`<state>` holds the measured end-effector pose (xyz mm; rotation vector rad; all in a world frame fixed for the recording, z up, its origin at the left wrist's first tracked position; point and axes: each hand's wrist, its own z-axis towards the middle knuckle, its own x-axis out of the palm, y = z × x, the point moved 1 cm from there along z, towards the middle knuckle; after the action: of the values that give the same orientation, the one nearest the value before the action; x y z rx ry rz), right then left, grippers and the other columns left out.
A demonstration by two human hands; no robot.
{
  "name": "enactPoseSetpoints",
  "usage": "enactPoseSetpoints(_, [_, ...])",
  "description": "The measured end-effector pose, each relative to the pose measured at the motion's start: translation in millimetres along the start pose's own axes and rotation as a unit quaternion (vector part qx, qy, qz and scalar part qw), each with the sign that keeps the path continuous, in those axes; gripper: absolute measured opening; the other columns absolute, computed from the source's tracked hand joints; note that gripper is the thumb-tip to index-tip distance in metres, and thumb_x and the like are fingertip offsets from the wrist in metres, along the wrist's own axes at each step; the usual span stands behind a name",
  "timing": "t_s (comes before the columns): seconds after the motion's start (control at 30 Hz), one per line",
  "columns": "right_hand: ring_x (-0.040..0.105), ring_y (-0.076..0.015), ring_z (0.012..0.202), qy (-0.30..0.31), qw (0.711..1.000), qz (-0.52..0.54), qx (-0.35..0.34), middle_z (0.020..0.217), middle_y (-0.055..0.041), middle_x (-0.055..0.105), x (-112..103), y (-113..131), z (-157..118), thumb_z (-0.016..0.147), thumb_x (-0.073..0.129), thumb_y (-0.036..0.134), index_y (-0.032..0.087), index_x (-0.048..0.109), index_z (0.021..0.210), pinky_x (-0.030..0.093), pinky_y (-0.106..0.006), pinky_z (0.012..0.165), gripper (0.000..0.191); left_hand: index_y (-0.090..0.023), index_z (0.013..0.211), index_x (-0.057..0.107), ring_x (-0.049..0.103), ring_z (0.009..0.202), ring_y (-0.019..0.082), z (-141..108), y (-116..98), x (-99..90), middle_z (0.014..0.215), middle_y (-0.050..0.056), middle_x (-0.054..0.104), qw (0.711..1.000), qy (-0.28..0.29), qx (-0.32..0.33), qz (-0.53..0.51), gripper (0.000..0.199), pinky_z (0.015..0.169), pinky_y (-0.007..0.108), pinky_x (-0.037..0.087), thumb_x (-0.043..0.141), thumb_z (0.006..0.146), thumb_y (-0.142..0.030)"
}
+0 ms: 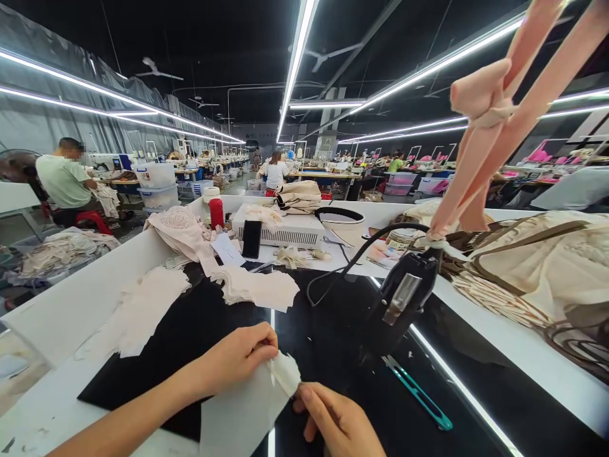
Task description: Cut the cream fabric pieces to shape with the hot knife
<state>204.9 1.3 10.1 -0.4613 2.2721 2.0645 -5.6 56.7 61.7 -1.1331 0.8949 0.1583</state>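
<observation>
My left hand (245,357) pinches the upper left edge of a small cream fabric piece (287,372). At the piece's right corner, my right hand (335,412) has thumb and finger closed on it. Below the fabric and between the hands is a flat white sheet (245,419); whether it is joined to the cream piece is hard to tell. Teal thread snips (419,393) lie on the glossy black work surface (342,362), right of my right hand. Beyond my hands rests a stack of cream cut pieces (259,289), with another pale stack (143,311) to the left.
A black corded tool (409,289) hangs from knotted pink straps (480,133) at the right. Behind are a white box (285,231), a black phone (251,239) and a red spool (216,213). Beige fabric (561,266) piles up right. A person (66,181) sits far left.
</observation>
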Motion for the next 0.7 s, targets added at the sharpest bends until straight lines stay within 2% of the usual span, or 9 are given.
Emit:
enactPoseSetpoints(0.07, [0.05,-0.0098,0.043,0.046,0.994,0.096,0.023,0.066,-0.0016,0.066,10,0,11,0.077,0.065,0.08,0.018,0.075,0.079,0.036,-0.022,0.041,0.063,-0.019,0.088,0.056,0.05,0.071,0.013,-1,-2,-2.5,0.078,-0.003,0.056,0.998,-0.017,-0.009,-0.064,0.017,0.065,0.023,0.039,0.049,0.1,-0.028])
enactPoseSetpoints(0.1, [0.055,-0.0113,0.049,0.044,0.987,0.153,0.02,0.07,-0.0029,0.068,14,2,16,0.074,0.07,0.079,0.018,0.076,0.08,0.041,-0.022,0.045,0.062,-0.019,0.087,0.057,0.049,0.07,0.013,-2,-2,-2.6,0.077,-0.003,0.055,0.994,-0.025,-0.012,-0.107,0.016,0.065,0.023,0.038,0.052,0.098,-0.029])
enactPoseSetpoints(0.2, [0.061,-0.0158,0.066,-0.013,0.956,0.294,0.005,0.073,-0.0036,0.07,25,10,27,0.068,0.085,0.066,0.018,0.079,0.085,0.049,-0.024,0.06,0.051,-0.018,0.086,0.058,0.048,0.07,0.012,-4,2,0.2,0.077,-0.003,0.055,0.972,-0.039,-0.028,-0.231,0.014,0.065,0.023,0.038,0.064,0.088,-0.03])
enactPoseSetpoints(0.27, [0.06,-0.0169,0.068,-0.044,0.941,0.336,0.002,0.069,-0.0029,0.069,29,14,32,0.066,0.089,0.061,0.018,0.08,0.082,0.049,-0.025,0.064,0.047,-0.017,0.089,0.06,0.05,0.072,0.013,-6,8,2.4,0.08,-0.002,0.057,0.955,-0.04,-0.052,-0.288,0.019,0.066,0.024,0.039,0.071,0.081,-0.03])
enactPoseSetpoints(0.37, [0.054,-0.0158,0.064,-0.073,0.937,0.342,0.002,0.062,-0.0011,0.064,31,17,40,0.065,0.088,0.063,0.018,0.08,0.077,0.044,-0.025,0.061,0.048,-0.015,0.092,0.065,0.052,0.073,0.013,-12,16,3.1,0.08,-0.001,0.06,0.942,-0.02,-0.095,-0.32,0.026,0.069,0.025,0.041,0.077,0.074,-0.029])
enactPoseSetpoints(0.47, [0.052,-0.0161,0.064,-0.08,0.944,0.319,-0.002,0.061,-0.0004,0.062,33,18,45,0.062,0.088,0.068,0.018,0.082,0.081,0.042,-0.025,0.06,0.053,-0.013,0.09,0.069,0.052,0.071,0.013,-17,20,0.4,0.076,-0.001,0.061,0.938,0.018,-0.117,-0.325,0.029,0.07,0.025,0.04,0.081,0.072,-0.033])
enactPoseSetpoints(0.57, [0.052,-0.0168,0.065,-0.076,0.96,0.269,-0.014,0.063,-0.0009,0.062,36,22,46,0.065,0.083,0.072,0.018,0.081,0.083,0.04,-0.025,0.058,0.057,-0.014,0.089,0.068,0.05,0.071,0.013,-18,18,-2.2,0.076,-0.001,0.06,0.938,0.021,-0.104,-0.331,0.037,0.068,0.025,0.038,0.081,0.075,-0.046])
enactPoseSetpoints(0.7, [0.051,-0.0162,0.063,-0.052,0.981,0.181,-0.045,0.065,-0.0002,0.061,39,32,49,0.076,0.074,0.073,0.019,0.079,0.081,0.04,-0.025,0.057,0.054,-0.016,0.077,0.056,0.04,0.066,0.011,-11,12,2.6,0.071,-0.003,0.048,0.941,-0.012,-0.062,-0.333,0.058,0.06,0.023,0.03,0.073,0.077,-0.071])
